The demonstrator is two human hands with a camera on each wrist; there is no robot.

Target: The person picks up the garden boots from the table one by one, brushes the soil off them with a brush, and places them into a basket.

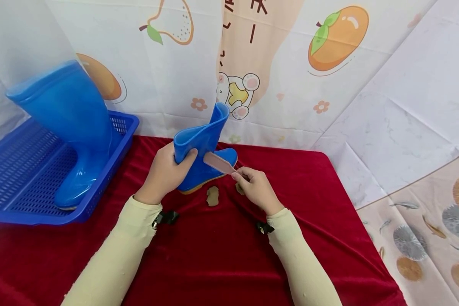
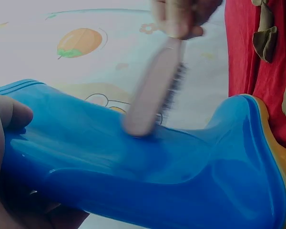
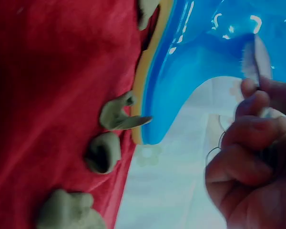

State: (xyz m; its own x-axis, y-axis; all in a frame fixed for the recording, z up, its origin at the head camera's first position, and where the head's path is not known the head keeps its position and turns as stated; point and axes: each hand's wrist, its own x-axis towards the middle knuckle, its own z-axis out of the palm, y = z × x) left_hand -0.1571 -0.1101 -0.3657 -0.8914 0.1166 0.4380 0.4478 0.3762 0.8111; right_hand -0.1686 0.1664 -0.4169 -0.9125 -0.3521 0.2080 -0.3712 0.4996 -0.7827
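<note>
A blue rain boot (image 1: 199, 168) with a yellow-orange sole stands on the red cloth, its shaft leaning. My left hand (image 1: 167, 173) grips the shaft near the top, thumb (image 2: 20, 112) on the outside. My right hand (image 1: 257, 187) holds a brush (image 1: 219, 163) by its handle, its flat pinkish back showing. In the left wrist view the brush (image 2: 152, 90) is blurred, with dark bristles along one side and its end at the boot's shaft. Brownish clay-like lumps (image 1: 212, 196) lie by the sole; several more lumps (image 3: 115, 113) show in the right wrist view.
A second blue boot (image 1: 74, 127) leans upright in a blue plastic basket (image 1: 80, 214) at the left. The red cloth (image 1: 210, 259) covers the table. Behind it hangs a white curtain (image 1: 290, 123) printed with fruit.
</note>
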